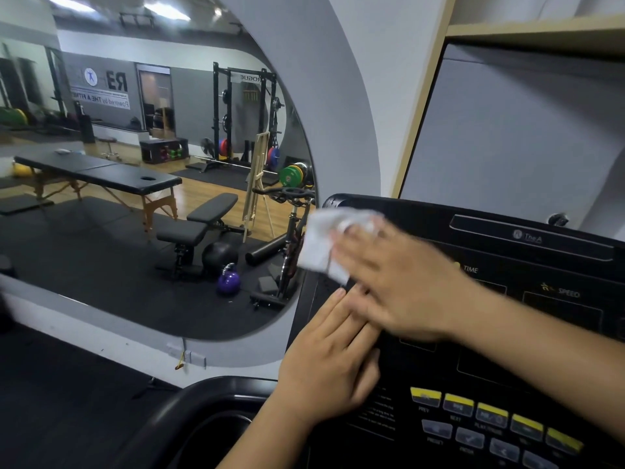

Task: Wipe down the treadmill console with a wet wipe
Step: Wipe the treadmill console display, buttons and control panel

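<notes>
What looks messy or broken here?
Nothing looks broken or spilled. The right hand presses the wipe on the console, and the left hand rests flat below it. Only the wipe's corner sticks out past the console's left edge.

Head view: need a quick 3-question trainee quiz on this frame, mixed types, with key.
1. True or false: the right hand presses the wet wipe against the console.
2. The left hand: A) rests flat on the console, B) holds a second wipe, C) presses a yellow button.
3. Fill in: the label just beside the right hand reads ____.

Key: 1 true; 2 A; 3 TIME.
</notes>
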Action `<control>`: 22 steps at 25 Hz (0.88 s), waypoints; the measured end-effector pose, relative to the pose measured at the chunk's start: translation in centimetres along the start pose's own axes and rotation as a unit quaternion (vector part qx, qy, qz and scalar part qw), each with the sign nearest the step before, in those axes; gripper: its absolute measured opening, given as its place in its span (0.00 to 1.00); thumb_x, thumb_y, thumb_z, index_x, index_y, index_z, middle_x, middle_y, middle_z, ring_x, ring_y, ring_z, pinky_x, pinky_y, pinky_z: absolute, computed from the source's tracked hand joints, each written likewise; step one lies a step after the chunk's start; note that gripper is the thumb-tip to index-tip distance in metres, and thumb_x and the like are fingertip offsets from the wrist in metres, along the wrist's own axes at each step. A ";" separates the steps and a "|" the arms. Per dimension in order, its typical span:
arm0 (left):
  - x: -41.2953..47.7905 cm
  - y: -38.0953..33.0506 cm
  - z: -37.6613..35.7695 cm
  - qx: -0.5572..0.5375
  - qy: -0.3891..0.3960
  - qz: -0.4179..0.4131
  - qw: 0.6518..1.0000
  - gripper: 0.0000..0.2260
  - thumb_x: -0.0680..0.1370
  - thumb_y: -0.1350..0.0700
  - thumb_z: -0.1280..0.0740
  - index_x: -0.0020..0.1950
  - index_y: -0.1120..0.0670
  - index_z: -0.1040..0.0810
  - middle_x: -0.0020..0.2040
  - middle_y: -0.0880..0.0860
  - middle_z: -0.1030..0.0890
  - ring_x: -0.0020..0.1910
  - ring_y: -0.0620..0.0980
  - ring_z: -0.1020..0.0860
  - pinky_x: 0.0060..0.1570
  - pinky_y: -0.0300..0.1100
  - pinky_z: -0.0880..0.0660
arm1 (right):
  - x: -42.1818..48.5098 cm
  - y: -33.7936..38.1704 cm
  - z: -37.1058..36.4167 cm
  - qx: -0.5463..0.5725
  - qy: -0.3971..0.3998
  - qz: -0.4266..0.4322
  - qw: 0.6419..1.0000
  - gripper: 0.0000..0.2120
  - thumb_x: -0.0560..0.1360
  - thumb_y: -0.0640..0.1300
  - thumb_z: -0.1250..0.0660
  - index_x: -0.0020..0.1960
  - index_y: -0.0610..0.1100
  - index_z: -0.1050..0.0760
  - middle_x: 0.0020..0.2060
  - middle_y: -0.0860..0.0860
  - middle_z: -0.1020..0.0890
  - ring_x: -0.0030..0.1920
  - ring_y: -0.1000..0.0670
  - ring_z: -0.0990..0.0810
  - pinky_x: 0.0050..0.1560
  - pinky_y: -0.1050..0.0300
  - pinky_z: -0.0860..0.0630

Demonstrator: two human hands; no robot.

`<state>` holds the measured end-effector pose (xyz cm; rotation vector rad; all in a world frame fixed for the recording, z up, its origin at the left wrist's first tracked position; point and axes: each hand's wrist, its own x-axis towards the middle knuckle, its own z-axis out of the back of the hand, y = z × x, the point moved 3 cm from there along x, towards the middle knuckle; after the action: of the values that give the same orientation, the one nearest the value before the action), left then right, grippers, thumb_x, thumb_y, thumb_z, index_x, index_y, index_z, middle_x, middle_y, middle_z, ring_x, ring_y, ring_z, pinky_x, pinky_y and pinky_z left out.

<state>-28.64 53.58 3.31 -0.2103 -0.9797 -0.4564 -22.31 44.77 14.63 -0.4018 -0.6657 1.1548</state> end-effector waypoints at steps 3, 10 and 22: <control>0.0 0.1 0.1 -0.005 -0.005 0.005 1.000 0.18 0.73 0.57 0.33 0.62 0.60 0.21 0.63 0.60 0.21 0.64 0.60 0.26 0.65 0.52 0.29 | -0.8 0.8 -0.1 0.000 0.003 0.032 0.999 0.35 0.81 0.62 0.59 0.71 0.40 0.29 0.71 0.44 0.29 0.72 0.44 0.31 0.74 0.44 0.39; 0.1 -0.1 0.0 -0.014 -0.009 0.005 1.000 0.21 0.74 0.58 0.34 0.66 0.62 0.23 0.69 0.59 0.24 0.72 0.59 0.30 0.69 0.58 0.32 | -2.2 1.2 -0.6 -0.004 -0.025 -0.035 0.999 0.32 0.79 0.60 0.49 0.69 0.37 0.28 0.71 0.41 0.29 0.71 0.40 0.31 0.73 0.45 0.41; 0.1 -0.1 0.2 0.028 0.002 0.006 1.000 0.23 0.76 0.57 0.36 0.71 0.61 0.27 0.75 0.57 0.31 0.76 0.55 0.37 0.73 0.55 0.36 | -5.6 -0.2 -0.3 0.073 -0.088 -0.321 0.940 0.31 0.80 0.59 0.51 0.73 0.38 0.33 0.74 0.42 0.34 0.76 0.42 0.40 0.76 0.44 0.48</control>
<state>-28.73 53.52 3.51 -0.1644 -0.9861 -0.4182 -23.34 39.45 13.02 0.0556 -0.7846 0.6099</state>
